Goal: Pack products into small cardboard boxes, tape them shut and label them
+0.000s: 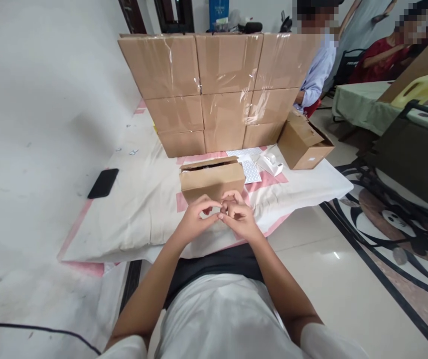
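My left hand [198, 218] and my right hand [240, 217] meet fingertip to fingertip above the table's front edge. Both are closed in a pinch; whatever lies between the fingertips is too small to make out. Just beyond them stands a small cardboard box [214, 181] with a narrow gap along its top, and its inside is mostly hidden. To the right of that box lie a white sheet with rows of printed blue outlines [251, 172] and a white tape dispenser [271, 163].
Taped cartons [223, 107] form a wall behind. An opened carton [303, 147] sits near the table's right end. At left, a black phone [103, 183] and small sticker-like pieces [133, 152] lie on the cloth [131, 214]. A person in light blue [316, 75] is behind the cartons.
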Demonstrator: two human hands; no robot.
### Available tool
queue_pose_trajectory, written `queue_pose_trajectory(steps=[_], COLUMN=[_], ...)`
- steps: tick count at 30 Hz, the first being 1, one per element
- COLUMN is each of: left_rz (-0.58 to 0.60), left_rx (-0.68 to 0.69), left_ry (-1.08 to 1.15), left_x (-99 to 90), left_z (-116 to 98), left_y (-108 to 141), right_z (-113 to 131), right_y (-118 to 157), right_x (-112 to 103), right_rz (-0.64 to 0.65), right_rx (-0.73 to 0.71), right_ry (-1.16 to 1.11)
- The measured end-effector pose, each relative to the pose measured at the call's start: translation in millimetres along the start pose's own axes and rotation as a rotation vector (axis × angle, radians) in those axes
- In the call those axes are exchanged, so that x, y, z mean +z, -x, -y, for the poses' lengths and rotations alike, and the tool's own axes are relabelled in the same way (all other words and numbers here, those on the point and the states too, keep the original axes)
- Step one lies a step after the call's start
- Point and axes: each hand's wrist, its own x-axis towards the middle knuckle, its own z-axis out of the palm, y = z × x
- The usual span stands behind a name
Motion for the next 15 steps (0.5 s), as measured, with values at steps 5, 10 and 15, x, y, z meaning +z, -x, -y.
queue_pose_trajectory(steps=[5,10,15], left_rz=[0.231,0.356,0.395], left_rx=[0.079,0.105,0.128], left_ry=[-0.117,-0.162,-0.198], left_x=[-21.0,-34.3,-44.6], left_z=[-13.6,-25.6,-35.3], left_y=[-7.6,-9.4,-9.2], right_z=[6.9,12.9,20.5], right_y=[-5.5,-7.5,-10.3], right_x=[0.2,-0.9,-1.2], right_rz=[0.122,0.210,0.219], right_rx=[-0.028,-0.051,-0.132], right_ry=[0.062,0.123,0.203])
